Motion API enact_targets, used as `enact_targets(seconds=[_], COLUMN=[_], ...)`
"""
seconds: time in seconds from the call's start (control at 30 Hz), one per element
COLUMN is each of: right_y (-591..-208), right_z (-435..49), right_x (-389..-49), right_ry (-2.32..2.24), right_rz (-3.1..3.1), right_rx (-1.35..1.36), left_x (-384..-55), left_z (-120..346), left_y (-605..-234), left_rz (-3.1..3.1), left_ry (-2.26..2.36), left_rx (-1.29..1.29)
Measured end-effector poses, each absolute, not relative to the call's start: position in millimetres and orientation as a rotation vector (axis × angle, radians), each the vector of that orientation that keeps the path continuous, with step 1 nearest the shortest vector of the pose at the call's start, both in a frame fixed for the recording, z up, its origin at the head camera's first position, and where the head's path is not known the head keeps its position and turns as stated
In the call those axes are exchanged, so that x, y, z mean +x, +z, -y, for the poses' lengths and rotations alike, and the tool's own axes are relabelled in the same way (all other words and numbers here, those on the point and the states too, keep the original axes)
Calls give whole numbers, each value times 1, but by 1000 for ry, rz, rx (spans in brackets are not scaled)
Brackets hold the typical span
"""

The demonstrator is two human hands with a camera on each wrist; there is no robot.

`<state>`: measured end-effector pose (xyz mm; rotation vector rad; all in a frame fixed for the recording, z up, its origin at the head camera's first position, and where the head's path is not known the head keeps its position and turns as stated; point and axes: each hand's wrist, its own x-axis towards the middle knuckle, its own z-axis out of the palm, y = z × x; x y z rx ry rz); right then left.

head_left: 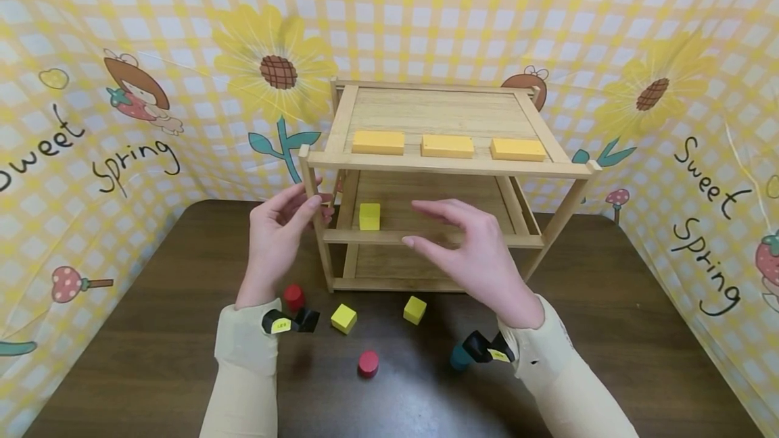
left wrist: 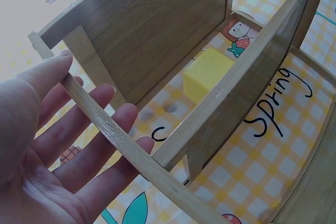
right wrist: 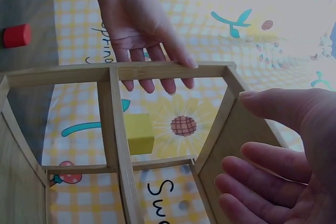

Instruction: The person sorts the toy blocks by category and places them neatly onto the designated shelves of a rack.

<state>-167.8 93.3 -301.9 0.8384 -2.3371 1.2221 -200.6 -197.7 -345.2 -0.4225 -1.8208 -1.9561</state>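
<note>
A wooden shelf rack (head_left: 426,166) stands on the table. My left hand (head_left: 276,235) holds its left front post, thumb in front and fingers behind, as the left wrist view (left wrist: 63,145) also shows. My right hand (head_left: 471,249) hovers before the middle shelf, thumb and fingers spread apart, with nothing between them. On that shelf, toward the left, sits a yellow cube (head_left: 369,216), apart from both hands; the right wrist view shows the same cube (right wrist: 138,134). Three flat orange-yellow blocks (head_left: 447,146) lie in a row along the front of the top shelf.
On the table before the rack lie two yellow cubes, one left (head_left: 343,319) and one right (head_left: 415,310). A red cylinder (head_left: 295,297) is beside my left wrist, a red round block (head_left: 368,363) nearer. My right wrist's strap partly hides a blue cylinder (head_left: 460,357). Patterned cloth surrounds the table.
</note>
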Motion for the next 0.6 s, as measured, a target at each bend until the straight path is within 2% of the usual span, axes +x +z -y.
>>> enact_targets(seconds=[0.6], right_y=[-332], right_z=[-106], right_x=[-148], right_ry=[1171], right_rz=[2352], right_rx=[902], left_x=[-201], left_z=[197], left_y=[-345], left_rz=[1800], left_ry=[-1968], left_rx=[-448])
